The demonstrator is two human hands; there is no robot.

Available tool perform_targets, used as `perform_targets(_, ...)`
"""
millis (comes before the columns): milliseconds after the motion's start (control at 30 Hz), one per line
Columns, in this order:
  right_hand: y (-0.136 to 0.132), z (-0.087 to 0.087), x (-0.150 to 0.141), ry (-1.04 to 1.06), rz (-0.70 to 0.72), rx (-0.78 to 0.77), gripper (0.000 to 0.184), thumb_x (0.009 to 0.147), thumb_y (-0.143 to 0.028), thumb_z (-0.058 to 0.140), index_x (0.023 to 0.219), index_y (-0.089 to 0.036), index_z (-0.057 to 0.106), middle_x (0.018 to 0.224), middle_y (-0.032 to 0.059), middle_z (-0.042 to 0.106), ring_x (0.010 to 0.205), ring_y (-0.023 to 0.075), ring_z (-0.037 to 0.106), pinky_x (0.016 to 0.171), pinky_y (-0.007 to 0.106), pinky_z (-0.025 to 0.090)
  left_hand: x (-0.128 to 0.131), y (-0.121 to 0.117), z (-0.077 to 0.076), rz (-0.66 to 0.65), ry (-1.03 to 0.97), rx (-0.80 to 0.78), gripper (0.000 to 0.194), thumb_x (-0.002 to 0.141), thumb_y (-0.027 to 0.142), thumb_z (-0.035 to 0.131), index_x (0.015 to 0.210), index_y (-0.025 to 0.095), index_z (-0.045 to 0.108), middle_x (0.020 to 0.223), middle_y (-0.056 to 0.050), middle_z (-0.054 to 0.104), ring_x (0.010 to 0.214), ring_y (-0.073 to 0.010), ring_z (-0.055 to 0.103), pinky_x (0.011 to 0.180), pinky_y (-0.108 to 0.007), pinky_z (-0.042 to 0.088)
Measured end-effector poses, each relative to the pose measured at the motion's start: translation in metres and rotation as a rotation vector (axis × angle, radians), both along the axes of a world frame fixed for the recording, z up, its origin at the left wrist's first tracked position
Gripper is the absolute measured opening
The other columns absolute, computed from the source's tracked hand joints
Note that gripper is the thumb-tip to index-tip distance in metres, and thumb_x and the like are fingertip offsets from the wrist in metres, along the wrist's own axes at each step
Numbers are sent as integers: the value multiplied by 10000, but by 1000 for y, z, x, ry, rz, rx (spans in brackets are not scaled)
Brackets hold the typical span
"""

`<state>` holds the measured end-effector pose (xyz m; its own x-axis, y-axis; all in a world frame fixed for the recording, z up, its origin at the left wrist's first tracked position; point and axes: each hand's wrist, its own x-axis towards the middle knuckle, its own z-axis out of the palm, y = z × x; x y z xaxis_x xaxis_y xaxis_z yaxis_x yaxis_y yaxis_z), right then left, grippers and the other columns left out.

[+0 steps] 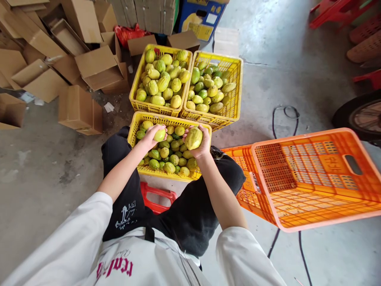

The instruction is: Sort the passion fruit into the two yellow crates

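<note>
My left hand [151,139] is wrapped round a small yellow-green lemon [160,135]. A larger, ridged yellow-green lemon [194,138] rests in my right hand [203,145], its fingers curled about it. Both hands are above the near yellow crate [169,116], between my knees, which holds many smaller green and yellow lemons [169,167]. Just beyond stand two more yellow crates. The left crate [133,92] is heaped with large lemons [162,84], while the right crate [239,89] holds greener ones [212,90] below its rim.
Two orange crates [300,228] lie tipped on their sides at my right. Cardboard boxes [97,67] are piled at the left, and a blue carton [205,18] stands at the back. Part of a red stool [157,204] shows between my legs. A black cable [274,123] and a wheel [360,115] are at the right.
</note>
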<state>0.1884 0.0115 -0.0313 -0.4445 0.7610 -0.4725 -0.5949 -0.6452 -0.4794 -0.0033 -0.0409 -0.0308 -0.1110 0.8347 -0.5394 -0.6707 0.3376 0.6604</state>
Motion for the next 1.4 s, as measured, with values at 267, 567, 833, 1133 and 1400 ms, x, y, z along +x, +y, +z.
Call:
perform_targets(267, 3, 3, 6, 85, -15, 112, 337, 807, -493, 671, 1047, -256, 671, 1018, 65, 766, 1150, 316, 702, 964, 551, 600, -3, 6, 9, 94, -170, -42, 194, 935, 311, 530, 976, 160, 644, 850, -73, 725, 965, -247, 733, 919, -395, 596)
perform_targets(567, -2, 14, 4, 120, -33, 62, 385, 862, -620, 621, 999, -261, 646, 814, 13, 721, 841, 213, 720, 822, 395, 655, 2, -5, 3, -104, -67, -25, 202, 800, 260, 781, 945, 179, 665, 813, -4, 700, 789, -155, 693, 931, -379, 587)
perform_targets(833, -1, 13, 3, 66, 62, -77, 336, 868, -565, 654, 921, -236, 616, 765, 11, 670, 603, 140, 621, 509, 240, 584, 5, -4, -4, -193, -57, -42, 232, 797, 289, 792, 900, 159, 629, 743, -27, 693, 600, -130, 667, 579, -233, 533)
perform_targets(1133, -1, 10, 0, 94, -51, -17, 282, 800, -476, 650, 956, -243, 618, 879, 60, 726, 949, 290, 718, 780, 497, 651, 1, 5, 0, 35, -137, -102, 278, 905, 453, 610, 931, 177, 632, 831, -65, 733, 838, -225, 738, 763, -343, 610)
perform_targets(1400, 2, 20, 8, 98, -121, 8, 299, 814, -550, 681, 891, -266, 624, 824, 30, 686, 807, 213, 685, 671, 360, 650, -4, 6, 6, 136, -77, -37, 124, 920, 316, 616, 910, 194, 635, 785, -17, 703, 907, -204, 746, 904, -348, 605)
